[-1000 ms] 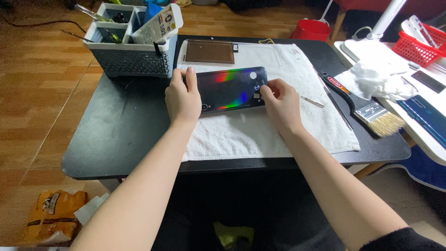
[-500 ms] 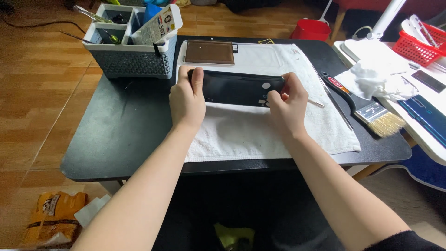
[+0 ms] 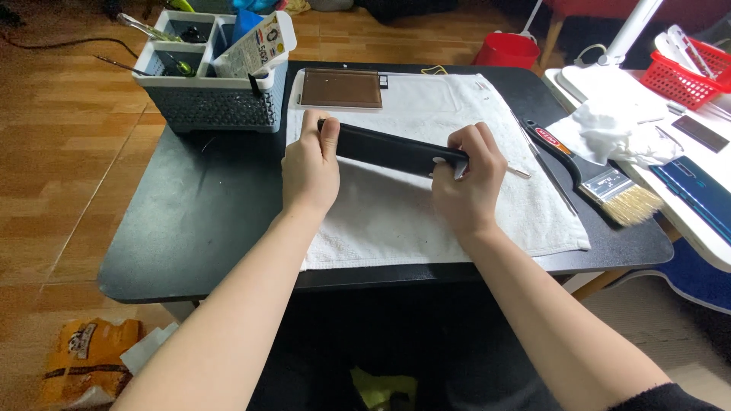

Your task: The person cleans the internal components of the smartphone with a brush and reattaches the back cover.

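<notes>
While both hands grip it, black phone (image 3: 392, 150) stands on edge above white towel (image 3: 426, 190), frame centre. Left hand (image 3: 311, 164) clamps left end, right hand (image 3: 466, 181) clamps right end. Step judged: turning device over. Next move calls for even support, gentle lowering. Paintbrush (image 3: 586, 173) at right.

Both bare forearms are being stretched forward from the bottom edge, converging slightly toward the middle. The left hand (image 3: 311, 164) is being held palm down, its fingers curled forward and its thumb tucked over at the top right, closed in a grip. The right hand (image 3: 466, 185) is being held likewise, knuckles up, fingers bent and closed in a grip. The wrists are being kept nearly straight, well apart.
</notes>
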